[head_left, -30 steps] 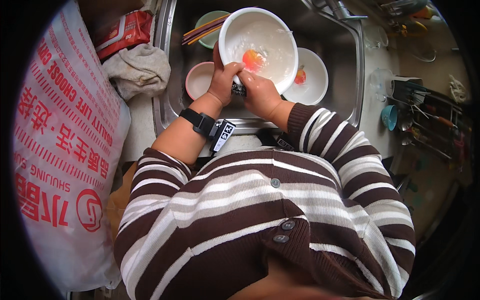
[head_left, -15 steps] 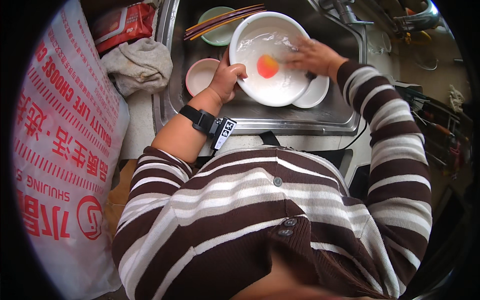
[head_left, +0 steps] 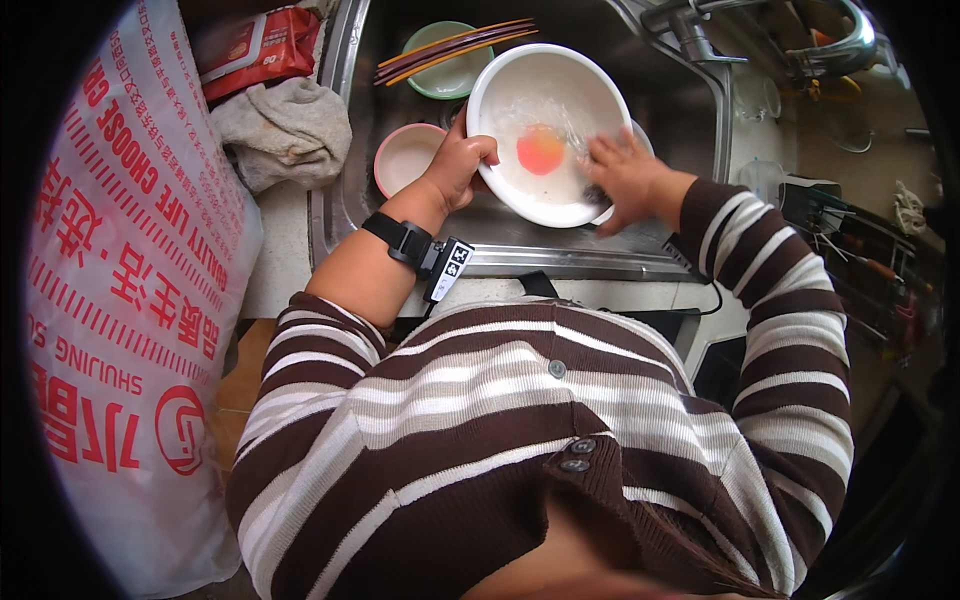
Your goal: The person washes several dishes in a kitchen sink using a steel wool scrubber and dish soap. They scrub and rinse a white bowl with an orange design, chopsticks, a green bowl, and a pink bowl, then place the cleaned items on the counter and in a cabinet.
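Note:
My left hand [head_left: 460, 165] grips the left rim of a white bowl [head_left: 505, 185], thumb over the edge. The bowl is held over the sink, tilted a little, with clear, rippling water inside. An orange-red round patch [head_left: 540, 150] shows in the water; whether it is an object or a print on the bottom I cannot tell. Over the bowl's right side is my right hand [head_left: 630, 180], fingers spread and slightly blurred, holding nothing I can see. A small dark thing [head_left: 596, 194] shows by its fingers, too unclear to name.
In the metal sink [head_left: 480, 258] stand a green bowl [head_left: 440, 82], with several brown and yellow chopsticks [head_left: 455, 50] across it, and a pink-rimmed bowl [head_left: 405, 160]. A grey cloth [head_left: 285, 135], red packet [head_left: 265, 48] and large printed bag [head_left: 150, 300] lie left. The faucet [head_left: 695, 40] is far right.
My right hand has moved nearer to me, from the far right part of the bowl to its near right rim. My left hand keeps its hold, and the white bowl has shifted slightly.

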The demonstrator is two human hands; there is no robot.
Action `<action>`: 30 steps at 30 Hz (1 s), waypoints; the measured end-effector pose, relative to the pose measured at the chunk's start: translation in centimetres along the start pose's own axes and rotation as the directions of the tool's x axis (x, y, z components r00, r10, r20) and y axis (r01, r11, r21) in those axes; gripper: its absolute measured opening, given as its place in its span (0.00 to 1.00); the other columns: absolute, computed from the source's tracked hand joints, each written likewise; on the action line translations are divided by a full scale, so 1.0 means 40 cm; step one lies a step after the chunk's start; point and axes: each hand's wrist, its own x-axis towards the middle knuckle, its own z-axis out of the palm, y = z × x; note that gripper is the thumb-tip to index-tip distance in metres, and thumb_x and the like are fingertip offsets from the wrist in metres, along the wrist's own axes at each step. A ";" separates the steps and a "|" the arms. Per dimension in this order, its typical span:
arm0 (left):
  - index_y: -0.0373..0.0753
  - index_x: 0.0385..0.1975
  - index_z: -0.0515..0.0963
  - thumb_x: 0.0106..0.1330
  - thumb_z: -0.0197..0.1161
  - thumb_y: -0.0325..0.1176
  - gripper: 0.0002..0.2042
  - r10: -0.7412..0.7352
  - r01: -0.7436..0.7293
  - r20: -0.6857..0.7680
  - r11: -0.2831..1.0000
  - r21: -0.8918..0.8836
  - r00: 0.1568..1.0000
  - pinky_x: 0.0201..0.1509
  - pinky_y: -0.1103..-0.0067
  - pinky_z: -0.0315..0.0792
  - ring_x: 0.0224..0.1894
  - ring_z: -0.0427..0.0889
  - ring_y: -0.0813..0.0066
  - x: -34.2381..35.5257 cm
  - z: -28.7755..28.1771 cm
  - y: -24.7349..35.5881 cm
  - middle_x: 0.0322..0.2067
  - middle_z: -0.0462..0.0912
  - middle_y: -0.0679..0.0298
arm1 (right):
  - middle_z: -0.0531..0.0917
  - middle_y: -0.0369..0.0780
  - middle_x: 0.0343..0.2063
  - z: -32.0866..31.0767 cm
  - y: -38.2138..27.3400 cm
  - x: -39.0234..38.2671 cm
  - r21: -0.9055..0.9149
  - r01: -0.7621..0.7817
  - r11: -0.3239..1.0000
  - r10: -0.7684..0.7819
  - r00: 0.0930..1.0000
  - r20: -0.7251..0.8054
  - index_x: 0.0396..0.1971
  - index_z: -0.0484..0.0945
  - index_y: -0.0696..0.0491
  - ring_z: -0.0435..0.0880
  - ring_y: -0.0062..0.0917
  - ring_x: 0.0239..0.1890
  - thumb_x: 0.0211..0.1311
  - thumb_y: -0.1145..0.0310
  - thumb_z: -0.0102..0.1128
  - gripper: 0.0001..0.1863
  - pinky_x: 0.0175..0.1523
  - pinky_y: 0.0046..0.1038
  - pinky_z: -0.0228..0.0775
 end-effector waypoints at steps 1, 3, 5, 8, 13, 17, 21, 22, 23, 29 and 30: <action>0.46 0.53 0.57 0.37 0.48 0.22 0.34 0.006 -0.006 0.002 1.000 -0.001 1.000 0.22 0.70 0.75 0.34 0.73 0.62 0.001 0.000 -0.002 0.38 0.68 0.57 | 0.51 0.53 0.59 0.000 -0.028 0.005 0.173 0.031 0.985 -0.041 0.997 0.058 0.59 0.53 0.57 0.46 0.43 0.63 0.36 0.35 0.56 0.53 0.65 0.43 0.29; 0.46 0.53 0.58 0.38 0.48 0.22 0.33 0.018 -0.018 0.012 1.000 0.010 1.000 0.23 0.70 0.75 0.34 0.73 0.63 0.003 -0.004 -0.004 0.37 0.68 0.57 | 0.49 0.58 0.58 -0.003 -0.083 0.026 0.500 0.041 0.865 -0.072 0.997 0.042 0.60 0.49 0.56 0.46 0.44 0.63 0.49 0.37 0.46 0.46 0.65 0.38 0.29; 0.46 0.51 0.59 0.38 0.49 0.21 0.32 0.027 -0.027 0.002 1.000 -0.012 1.000 0.24 0.71 0.75 0.33 0.73 0.64 0.007 -0.011 -0.003 0.37 0.68 0.58 | 0.50 0.61 0.57 -0.019 -0.113 0.064 0.858 0.048 0.512 -0.098 0.995 0.003 0.61 0.46 0.56 0.49 0.46 0.62 0.57 0.44 0.35 0.38 0.65 0.31 0.32; 0.45 0.47 0.61 0.39 0.49 0.20 0.29 0.014 -0.019 -0.040 0.993 -0.113 0.999 0.27 0.72 0.75 0.29 0.73 0.67 0.008 -0.022 -0.002 0.33 0.69 0.60 | 0.68 0.59 0.44 -0.041 -0.123 0.101 0.815 0.195 0.546 -0.081 0.980 -0.180 0.59 0.50 0.54 0.67 0.42 0.51 0.57 0.63 0.41 0.29 0.56 0.29 0.54; 0.38 0.42 0.66 0.40 0.47 0.21 0.23 -0.051 0.048 -0.027 0.992 -0.117 0.998 0.31 0.70 0.75 0.30 0.73 0.67 0.008 -0.027 -0.006 0.31 0.71 0.60 | 0.75 0.49 0.34 -0.053 -0.132 0.142 0.614 0.382 0.691 0.046 0.825 -0.564 0.46 0.66 0.53 0.75 0.42 0.38 0.52 0.74 0.49 0.19 0.45 0.33 0.67; 0.43 0.44 0.62 0.41 0.49 0.21 0.25 -0.023 0.025 0.025 0.994 -0.109 0.999 0.22 0.70 0.75 0.25 0.72 0.70 0.007 -0.019 -0.007 0.28 0.69 0.61 | 0.74 0.44 0.34 -0.063 -0.104 0.198 0.339 0.386 0.858 -0.001 0.661 -0.750 0.35 0.75 0.52 0.76 0.38 0.38 0.49 0.73 0.50 0.11 0.44 0.32 0.68; 0.44 0.46 0.61 0.41 0.50 0.22 0.26 -0.050 0.051 0.024 0.998 -0.044 0.998 0.21 0.69 0.76 0.28 0.74 0.67 -0.006 -0.009 0.001 0.31 0.69 0.59 | 0.75 0.40 0.36 -0.082 -0.006 0.231 0.118 0.160 0.980 -0.006 0.616 -0.788 0.32 0.77 0.49 0.73 0.32 0.44 0.48 0.71 0.52 0.09 0.46 0.31 0.68; 0.45 0.49 0.60 0.41 0.49 0.22 0.29 -0.039 0.040 0.035 0.998 -0.048 0.999 0.22 0.69 0.76 0.31 0.74 0.65 -0.008 -0.005 0.005 0.35 0.69 0.58 | 0.76 0.40 0.35 -0.079 0.022 0.222 0.092 0.022 0.995 0.054 0.670 -0.740 0.32 0.77 0.49 0.73 0.31 0.44 0.49 0.70 0.52 0.09 0.46 0.31 0.68; 0.45 0.50 0.59 0.40 0.49 0.22 0.30 -0.017 0.019 0.033 0.998 -0.053 0.999 0.22 0.69 0.76 0.32 0.74 0.64 -0.011 -0.002 0.008 0.36 0.68 0.58 | 0.76 0.40 0.35 -0.073 0.043 0.210 0.043 -0.096 0.994 0.099 0.711 -0.696 0.32 0.78 0.49 0.73 0.30 0.44 0.49 0.69 0.51 0.09 0.45 0.31 0.68; 0.49 0.55 0.56 0.38 0.49 0.21 0.36 0.092 -0.092 -0.015 0.996 0.002 0.996 0.22 0.72 0.75 0.35 0.72 0.64 -0.010 0.008 0.009 0.41 0.68 0.58 | 0.78 0.48 0.27 0.001 -0.042 0.136 0.383 -0.116 0.916 0.242 0.923 -0.298 0.24 0.76 0.55 0.76 0.40 0.33 0.46 0.65 0.50 0.09 0.39 0.38 0.67; 0.49 0.55 0.56 0.38 0.48 0.21 0.36 0.091 -0.091 -0.021 0.996 0.008 0.996 0.22 0.73 0.75 0.34 0.72 0.65 -0.008 0.006 0.007 0.41 0.68 0.58 | 0.77 0.51 0.28 0.007 -0.080 0.131 0.540 -0.093 0.836 0.261 0.934 -0.243 0.24 0.76 0.55 0.76 0.40 0.33 0.48 0.65 0.49 0.10 0.40 0.35 0.67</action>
